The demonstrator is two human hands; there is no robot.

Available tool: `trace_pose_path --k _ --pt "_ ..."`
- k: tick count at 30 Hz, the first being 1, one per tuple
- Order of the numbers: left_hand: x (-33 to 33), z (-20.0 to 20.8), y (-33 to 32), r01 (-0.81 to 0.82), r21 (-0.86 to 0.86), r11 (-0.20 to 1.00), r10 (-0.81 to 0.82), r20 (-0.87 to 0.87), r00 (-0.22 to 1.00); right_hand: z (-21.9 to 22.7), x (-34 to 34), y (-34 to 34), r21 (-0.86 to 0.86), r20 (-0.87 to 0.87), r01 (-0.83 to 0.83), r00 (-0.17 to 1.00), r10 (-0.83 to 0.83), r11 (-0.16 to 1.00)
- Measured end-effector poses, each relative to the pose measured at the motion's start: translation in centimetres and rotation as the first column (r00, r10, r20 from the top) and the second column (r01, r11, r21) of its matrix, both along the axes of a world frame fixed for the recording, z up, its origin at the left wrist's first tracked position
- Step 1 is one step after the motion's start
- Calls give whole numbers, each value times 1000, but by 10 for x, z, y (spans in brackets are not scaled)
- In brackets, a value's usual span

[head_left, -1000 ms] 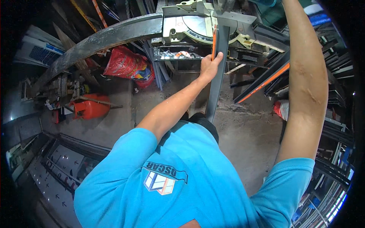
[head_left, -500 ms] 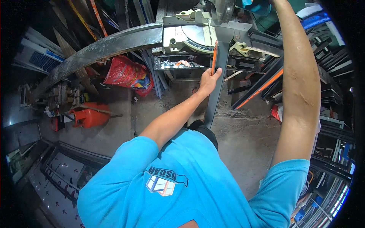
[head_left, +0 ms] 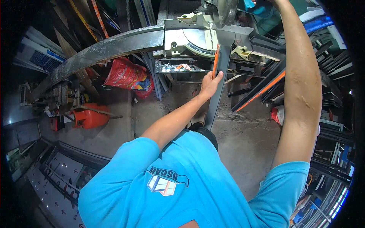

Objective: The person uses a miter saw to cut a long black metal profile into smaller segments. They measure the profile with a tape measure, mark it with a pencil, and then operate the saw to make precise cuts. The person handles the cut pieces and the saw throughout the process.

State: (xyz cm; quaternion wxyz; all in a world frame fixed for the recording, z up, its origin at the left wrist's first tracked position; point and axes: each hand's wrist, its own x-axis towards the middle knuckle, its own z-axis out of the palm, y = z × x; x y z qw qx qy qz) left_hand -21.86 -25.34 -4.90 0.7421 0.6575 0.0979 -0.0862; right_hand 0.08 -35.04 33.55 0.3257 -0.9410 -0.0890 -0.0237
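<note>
My left hand [head_left: 211,86] is closed around a long dark grey metal profile [head_left: 215,103] with an orange strip [head_left: 216,59] along its upper side. The profile runs from my waist to the mitre saw's bed [head_left: 227,37]. Raised to the top edge of the view, my right hand [head_left: 270,1] is mostly cut off. What shows of it curls over the saw's handle area, beside the teal motor housing [head_left: 261,10]. The blade and its guard [head_left: 227,11] stand above the far end of the profile. The saw's pale base [head_left: 175,40] lies to the left.
A long metal rail [head_left: 110,45] extends left from the saw. Beneath it sit a red bag [head_left: 127,76] and an orange gas cylinder [head_left: 93,114]. Another dark profile with an orange strip [head_left: 262,91] leans at right, among stacked profiles [head_left: 334,91].
The view has shifted slightly, so the saw sits a little lower and further right. A bit more of my right hand's fingers shows. My left hand keeps its hold on the profile.
</note>
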Motion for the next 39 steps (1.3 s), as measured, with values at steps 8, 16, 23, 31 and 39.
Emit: trace_pose_path --k 8,16,23,31,39 --pt "2 0 -2 1 80 997 -4 40 999 7 -4 3 61 -27 -41 999 43 997" --pt "1 2 -3 -8 5 1000 8 53 999 -1 0 -1 62 91 -75 993 70 995" --pt "-1 -1 -4 -3 4 1000 2 97 995 9 -9 7 -18 21 28 999 -28 999" --pt "4 -6 9 84 135 987 -100 121 988 6 -12 3 32 67 -34 997 32 999" --pt "1 4 8 80 -47 996 -77 74 994 3 2 -1 66 -22 7 1000 -6 998"
